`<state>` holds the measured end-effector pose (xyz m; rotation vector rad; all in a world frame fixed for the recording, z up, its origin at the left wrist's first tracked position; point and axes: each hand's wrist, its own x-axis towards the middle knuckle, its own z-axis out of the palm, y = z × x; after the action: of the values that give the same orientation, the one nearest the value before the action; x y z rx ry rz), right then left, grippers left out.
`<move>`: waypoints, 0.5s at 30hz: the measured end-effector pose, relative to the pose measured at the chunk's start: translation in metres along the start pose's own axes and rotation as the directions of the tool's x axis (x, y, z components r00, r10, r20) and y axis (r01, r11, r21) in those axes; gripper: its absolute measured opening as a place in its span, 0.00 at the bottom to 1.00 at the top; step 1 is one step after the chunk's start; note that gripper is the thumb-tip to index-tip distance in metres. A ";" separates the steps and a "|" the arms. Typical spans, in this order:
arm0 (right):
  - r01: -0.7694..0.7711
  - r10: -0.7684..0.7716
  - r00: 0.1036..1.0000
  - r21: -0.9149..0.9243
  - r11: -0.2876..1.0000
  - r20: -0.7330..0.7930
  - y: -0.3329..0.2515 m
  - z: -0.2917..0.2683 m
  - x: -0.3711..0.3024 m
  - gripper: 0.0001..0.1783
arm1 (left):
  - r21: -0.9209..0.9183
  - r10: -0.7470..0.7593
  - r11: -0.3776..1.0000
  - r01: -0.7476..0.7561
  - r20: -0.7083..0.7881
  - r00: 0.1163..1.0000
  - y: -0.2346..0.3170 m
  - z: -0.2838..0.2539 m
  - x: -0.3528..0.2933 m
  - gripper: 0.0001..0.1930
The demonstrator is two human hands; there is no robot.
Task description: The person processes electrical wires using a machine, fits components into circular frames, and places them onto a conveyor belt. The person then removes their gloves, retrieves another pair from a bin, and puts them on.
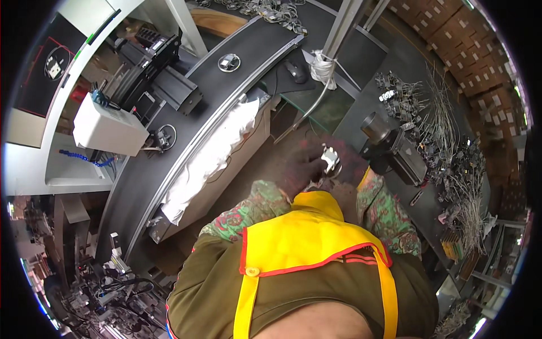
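In front of my chest, my two hands in dark maroon gloves are close together. A small white and silvery part (330,160) shows between them, too small to name. My left hand (302,166) has its fingers curled in against the part's left side. Around its right side and below closes my right hand (351,165). Dark gloves and some blur hide the single fingertips. Patterned green sleeve covers (254,206) reach to both wrists, and a yellow apron (310,231) hangs below them.
At left curves a dark conveyor belt (206,85) carrying coiled cables (228,62). White cloth (209,161) lies along its inner side. On the right table stand a metal cup (376,127), a black box-shaped device (403,158) and a heap of cables (440,113). A computer mouse (295,72) lies ahead.
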<state>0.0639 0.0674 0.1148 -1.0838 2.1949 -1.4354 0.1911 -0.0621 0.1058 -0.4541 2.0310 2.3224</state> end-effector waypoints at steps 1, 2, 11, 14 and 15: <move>0.028 -0.031 0.992 0.022 0.999 0.119 0.006 -0.004 0.000 0.22 | 0.047 0.225 0.973 -0.226 0.026 0.974 -0.015 -0.004 0.009 0.16; 0.039 -0.049 0.971 0.048 0.998 0.233 0.011 -0.008 -0.007 0.22 | 0.083 0.426 0.899 -0.431 0.067 0.902 -0.012 -0.002 0.008 0.17; -0.123 0.144 0.989 0.691 0.712 0.029 -0.030 -0.009 0.010 0.20 | -0.062 0.128 0.989 -0.136 -0.116 0.985 0.041 -0.003 0.020 0.24; -0.390 0.297 0.912 0.826 0.406 0.284 -0.055 -0.027 0.014 0.22 | 0.041 0.351 0.936 -0.348 -0.108 0.930 0.037 -0.007 0.013 0.20; -0.239 0.106 0.964 0.614 0.752 0.245 -0.053 -0.033 0.012 0.23 | -0.025 0.348 0.936 -0.351 -0.085 0.934 0.025 -0.010 0.020 0.20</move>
<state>0.0588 0.0686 0.1780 -0.7070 1.4277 -1.7133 0.1688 -0.0795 0.1247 -0.1993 2.2684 2.5808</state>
